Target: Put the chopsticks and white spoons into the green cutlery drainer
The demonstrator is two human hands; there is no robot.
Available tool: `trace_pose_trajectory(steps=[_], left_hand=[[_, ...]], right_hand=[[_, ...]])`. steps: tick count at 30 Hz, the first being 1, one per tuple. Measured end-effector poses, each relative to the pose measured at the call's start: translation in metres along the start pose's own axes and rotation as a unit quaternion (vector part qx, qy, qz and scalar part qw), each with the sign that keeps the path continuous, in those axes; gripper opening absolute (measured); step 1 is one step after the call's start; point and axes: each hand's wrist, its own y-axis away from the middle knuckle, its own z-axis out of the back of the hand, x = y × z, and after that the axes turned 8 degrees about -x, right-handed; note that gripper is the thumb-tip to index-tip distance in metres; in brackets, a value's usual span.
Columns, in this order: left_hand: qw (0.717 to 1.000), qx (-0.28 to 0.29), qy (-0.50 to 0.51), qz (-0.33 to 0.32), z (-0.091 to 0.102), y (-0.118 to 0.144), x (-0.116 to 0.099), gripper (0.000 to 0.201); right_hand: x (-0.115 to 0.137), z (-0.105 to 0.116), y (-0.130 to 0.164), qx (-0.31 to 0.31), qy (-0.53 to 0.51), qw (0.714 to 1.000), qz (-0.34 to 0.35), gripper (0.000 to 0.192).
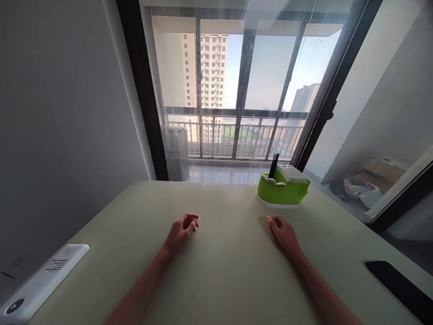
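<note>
My left hand [182, 230] rests on the pale green tabletop [230, 271], left of the middle, its fingers loosely curled in with nothing visible in them. Across from it, my right hand [283, 232] lies curled on the table, the thumb against the bent fingers, and I see nothing held. Just beyond the right hand stands a green utensil holder [282, 192] with a white base and a white slotted top. Black chopsticks [274, 165] poke up from its left part, and white spoons [273, 181] lean over its front rim. Neither hand touches the holder.
A long white device [47, 280] with printed text lies along the left edge. A flat black object [399, 286] sits at the right edge, partly out of view. Behind the table is a dark-framed glass door [241, 90]; plastic bags [361, 192] and cardboard lie at the far right.
</note>
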Motion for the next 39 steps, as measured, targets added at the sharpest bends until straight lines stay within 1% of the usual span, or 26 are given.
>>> trace_pose_trajectory(steps=[4,13,21,31,39], left_hand=[[1.000,-0.009,-0.005,-0.004,0.001,0.005,-0.001,0.038],[1.000,-0.021,-0.017,-0.006,0.013,0.021,-0.005,0.036],[0.999,-0.024,-0.025,-0.007,0.012,0.021,-0.006,0.036],[0.998,-0.041,-0.035,-0.019,0.010,0.021,-0.001,0.038],[0.998,-0.047,-0.030,-0.019,0.009,0.024,-0.009,0.037]], right_hand=[[0.000,0.000,0.000,0.000,-0.005,1.000,-0.001,0.047],[0.003,-0.001,0.001,-0.008,-0.008,1.000,0.008,0.049],[0.006,-0.002,0.001,-0.015,-0.010,1.000,0.013,0.047],[0.004,-0.003,-0.001,-0.019,-0.016,1.000,0.016,0.046],[0.003,-0.003,-0.002,-0.022,-0.014,1.000,0.015,0.051]])
